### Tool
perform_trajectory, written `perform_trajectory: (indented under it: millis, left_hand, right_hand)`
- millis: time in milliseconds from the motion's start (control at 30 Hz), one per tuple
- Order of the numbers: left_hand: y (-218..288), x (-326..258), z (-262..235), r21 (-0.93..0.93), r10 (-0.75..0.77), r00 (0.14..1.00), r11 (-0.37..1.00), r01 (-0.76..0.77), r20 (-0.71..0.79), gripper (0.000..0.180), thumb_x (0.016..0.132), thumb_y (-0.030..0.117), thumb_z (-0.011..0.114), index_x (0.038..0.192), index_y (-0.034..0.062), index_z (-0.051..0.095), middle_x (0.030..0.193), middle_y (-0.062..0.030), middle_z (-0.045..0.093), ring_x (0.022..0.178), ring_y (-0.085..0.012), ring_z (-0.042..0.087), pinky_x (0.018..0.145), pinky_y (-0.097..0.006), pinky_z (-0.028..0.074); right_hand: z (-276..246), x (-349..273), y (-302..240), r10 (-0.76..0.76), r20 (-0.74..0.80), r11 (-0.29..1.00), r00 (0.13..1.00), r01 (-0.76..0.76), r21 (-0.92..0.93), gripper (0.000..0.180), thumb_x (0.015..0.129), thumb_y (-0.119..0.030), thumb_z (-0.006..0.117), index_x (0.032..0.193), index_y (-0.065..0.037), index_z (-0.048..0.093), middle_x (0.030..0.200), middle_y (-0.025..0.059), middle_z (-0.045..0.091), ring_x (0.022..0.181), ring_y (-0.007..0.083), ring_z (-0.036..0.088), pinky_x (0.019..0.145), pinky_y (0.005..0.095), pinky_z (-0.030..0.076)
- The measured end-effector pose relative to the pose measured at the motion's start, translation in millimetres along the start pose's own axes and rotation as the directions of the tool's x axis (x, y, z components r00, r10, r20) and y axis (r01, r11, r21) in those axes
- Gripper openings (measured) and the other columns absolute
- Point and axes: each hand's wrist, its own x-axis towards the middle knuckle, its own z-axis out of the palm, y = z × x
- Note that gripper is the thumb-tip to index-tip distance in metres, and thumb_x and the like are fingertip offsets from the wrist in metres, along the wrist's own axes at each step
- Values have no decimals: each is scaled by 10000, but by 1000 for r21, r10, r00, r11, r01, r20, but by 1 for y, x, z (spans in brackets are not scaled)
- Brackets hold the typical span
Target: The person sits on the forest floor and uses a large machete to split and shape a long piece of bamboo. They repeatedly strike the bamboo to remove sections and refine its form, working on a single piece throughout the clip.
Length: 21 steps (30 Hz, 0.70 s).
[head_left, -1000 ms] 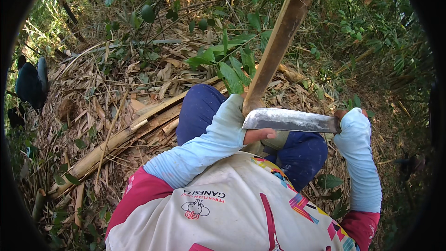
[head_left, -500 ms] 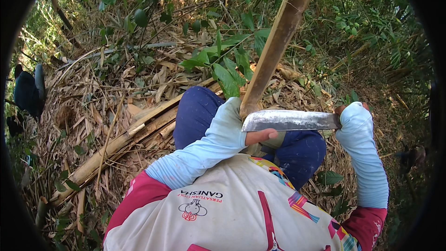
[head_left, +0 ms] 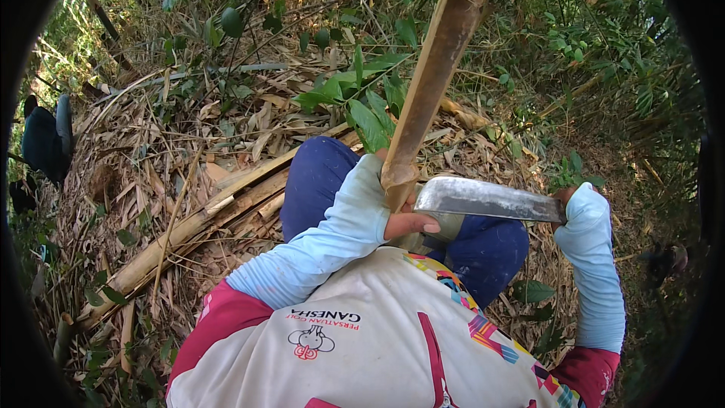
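Note:
A long split bamboo piece (head_left: pixel 440 53) rises away from me, its brown hollow side showing and a node near its lower end. My left hand (head_left: pixel 385 200), in a light blue sleeve, is wrapped round that lower end, thumb stretched toward the right. My right hand (head_left: pixel 578 202) grips a machete (head_left: pixel 487 198) by its handle, which the fingers mostly hide. The broad, worn blade points left, roughly level, its blunt tip just right of the bamboo and a small gap from it, above my left thumb.
Split bamboo poles (head_left: pixel 204 219) lie diagonally on dry leaves to the left of my bent knees (head_left: pixel 317 181). Green leafy stems (head_left: pixel 366 113) stand just beyond. Dark objects (head_left: pixel 47 140) show at the far left edge. Dense undergrowth surrounds the spot.
The machete has shifted right, off the bamboo's lower end, with my right hand slightly lower and further right. My left hand and the bamboo have moved a little left.

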Motion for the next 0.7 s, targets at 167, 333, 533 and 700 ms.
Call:
perform_trajectory:
  millis: [167,333,533,700]
  left_hand:
    - [13,-4,0,124,-1,999,992,-4,42,1012,508,408,950,1274,-26,452,1115,-122,591,1060,-211,575,915,-338,465]
    - [10,-8,1,128,23,998,991,-30,57,935,517,427,943,1194,-44,502,1050,-124,603,992,-203,597,866,-339,484]
    - [11,-8,8,-137,2,999,991,3,36,916,528,475,926,1156,-54,519,973,-119,621,930,-194,616,827,-322,498]
    - [9,-11,4,109,9,1000,994,-11,17,836,539,462,925,1095,-49,569,944,-125,627,897,-203,622,802,-325,497]
  right_hand:
    - [-6,-1,-6,-76,6,997,997,76,-10,322,621,-94,779,931,-117,697,794,122,592,791,306,589,689,379,489]
    - [-15,4,-10,-39,31,999,999,40,-11,324,589,-69,773,900,-109,697,799,129,589,799,301,582,689,391,480]
    - [-23,3,-10,-75,50,991,996,80,-111,313,570,-53,751,872,-102,688,748,109,589,785,317,572,684,400,470]
    - [-35,2,-14,-96,37,987,995,100,-125,302,571,-56,752,863,-96,687,735,112,596,767,329,571,678,410,467]
